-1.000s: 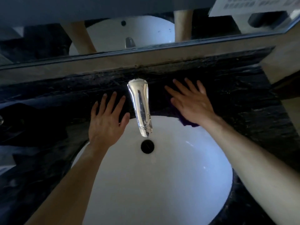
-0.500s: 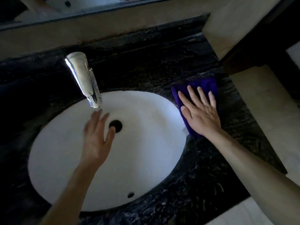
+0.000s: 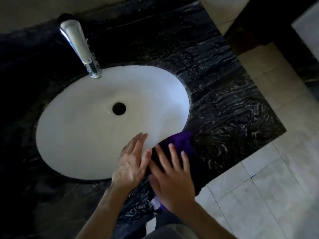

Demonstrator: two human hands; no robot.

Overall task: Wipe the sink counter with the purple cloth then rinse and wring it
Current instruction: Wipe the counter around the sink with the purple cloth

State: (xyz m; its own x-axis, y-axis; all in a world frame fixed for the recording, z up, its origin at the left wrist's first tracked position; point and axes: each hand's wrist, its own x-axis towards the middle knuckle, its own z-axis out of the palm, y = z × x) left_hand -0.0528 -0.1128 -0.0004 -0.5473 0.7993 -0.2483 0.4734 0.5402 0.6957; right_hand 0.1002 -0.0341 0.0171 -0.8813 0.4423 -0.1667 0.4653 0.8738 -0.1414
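Your right hand [image 3: 172, 183] is flat, fingers spread, pressing the purple cloth [image 3: 179, 144] onto the black veined marble tabletop [image 3: 224, 104] at the 5 o'clock edge of the white oval sink basin [image 3: 86, 131]. Your left hand [image 3: 131, 161] is open too, fingers loosely together, holding nothing, over the basin rim, just beside the cloth. Chrome faucet [image 3: 79, 47] at 11 o'clock of the basin, round drain hole [image 3: 119, 108] near its middle. Right hand slightly blurred.
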